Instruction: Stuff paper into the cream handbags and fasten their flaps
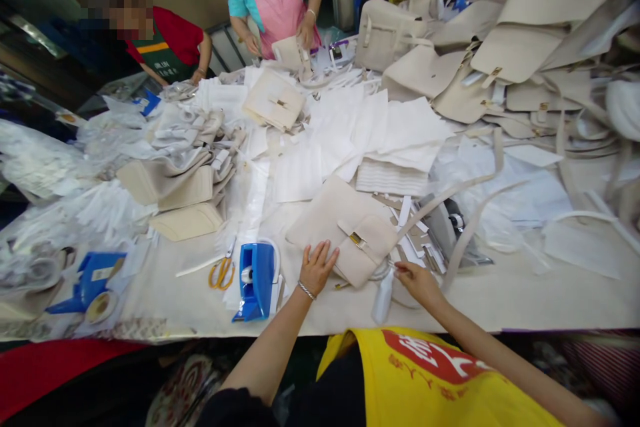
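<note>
A cream handbag [345, 227] with a gold clasp lies flat on the table in front of me. My left hand [317, 268] rests on its near corner with the fingers spread. My right hand [417, 281] is at the bag's right side, its fingertips pinched on something small by the bag's strap and a white strip [383, 297]; what it pinches is too small to tell. A silver bracelet sits on my left wrist.
A blue tape dispenser [256, 279] and yellow-handled scissors [223, 271] lie left of my hands. White paper sheets [350, 130] cover the middle. More cream bags [500, 60] pile at the right and at the left [170, 190]. Three people stand at the far side.
</note>
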`<state>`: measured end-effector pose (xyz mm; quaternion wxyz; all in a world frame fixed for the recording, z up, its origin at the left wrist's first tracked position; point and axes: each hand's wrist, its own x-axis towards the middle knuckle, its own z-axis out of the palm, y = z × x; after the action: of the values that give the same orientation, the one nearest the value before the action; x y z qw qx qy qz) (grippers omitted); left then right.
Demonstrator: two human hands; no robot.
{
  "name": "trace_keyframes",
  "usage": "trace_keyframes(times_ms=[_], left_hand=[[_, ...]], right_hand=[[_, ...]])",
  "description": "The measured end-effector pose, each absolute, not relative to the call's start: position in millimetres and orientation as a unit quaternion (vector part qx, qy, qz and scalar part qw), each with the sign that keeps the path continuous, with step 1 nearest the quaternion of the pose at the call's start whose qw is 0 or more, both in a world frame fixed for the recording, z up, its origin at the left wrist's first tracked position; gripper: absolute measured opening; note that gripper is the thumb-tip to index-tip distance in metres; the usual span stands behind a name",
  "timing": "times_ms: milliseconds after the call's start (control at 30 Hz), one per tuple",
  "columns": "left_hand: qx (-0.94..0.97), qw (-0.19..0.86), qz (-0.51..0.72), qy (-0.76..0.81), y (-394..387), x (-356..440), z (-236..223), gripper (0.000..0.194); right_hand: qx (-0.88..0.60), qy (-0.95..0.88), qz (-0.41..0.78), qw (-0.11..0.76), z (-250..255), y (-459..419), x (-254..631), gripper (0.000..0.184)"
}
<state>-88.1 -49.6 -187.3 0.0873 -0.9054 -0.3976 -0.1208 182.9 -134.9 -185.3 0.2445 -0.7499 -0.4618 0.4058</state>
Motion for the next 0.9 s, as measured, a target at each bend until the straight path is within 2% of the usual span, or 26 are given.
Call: trace_keyframes(times_ms=[133,300,467,600,733,900], left_hand=[[-0.905,0.056,-0.126,-0.402,-47.5,-89.4,-181.4,0.041],[-0.911,-0.007,-0.110,-0.398,-48.7,-84.7,-158.6,0.042],[-0.863,-0.151,-0.163,-0.454,-50.7,-61.8,-130.2,0.040],[-0.760,-0.270,-0.256,-0.533,-37.6,-27.0,-139.5,0.026],[-0.697,-0.286,-0.271,-0.600,-23.1,-1.8,-163.6,0.015],[-0.698,-0.248,-0.263,-0.618,-19.7,5.8,-176.4,0.009]], right_hand=[[-0.696,-0.572,0.327,0.286,-163.2,-86.9,164.0,0.028],[-0.670,-0.630,0.274,0.281,-156.0,-43.7,129.9,0.022],[-0.667,-0.624,0.277,0.297,-171.7,-39.1,123.0,0.020],[-0.668,-0.578,0.311,0.350,-181.1,-40.1,126.7,0.018],[-0.665,-0.545,0.359,0.363,-183.4,-38.9,129.8,0.017],[-0.653,-0.547,0.370,0.371,-189.1,-39.7,132.4,0.019]])
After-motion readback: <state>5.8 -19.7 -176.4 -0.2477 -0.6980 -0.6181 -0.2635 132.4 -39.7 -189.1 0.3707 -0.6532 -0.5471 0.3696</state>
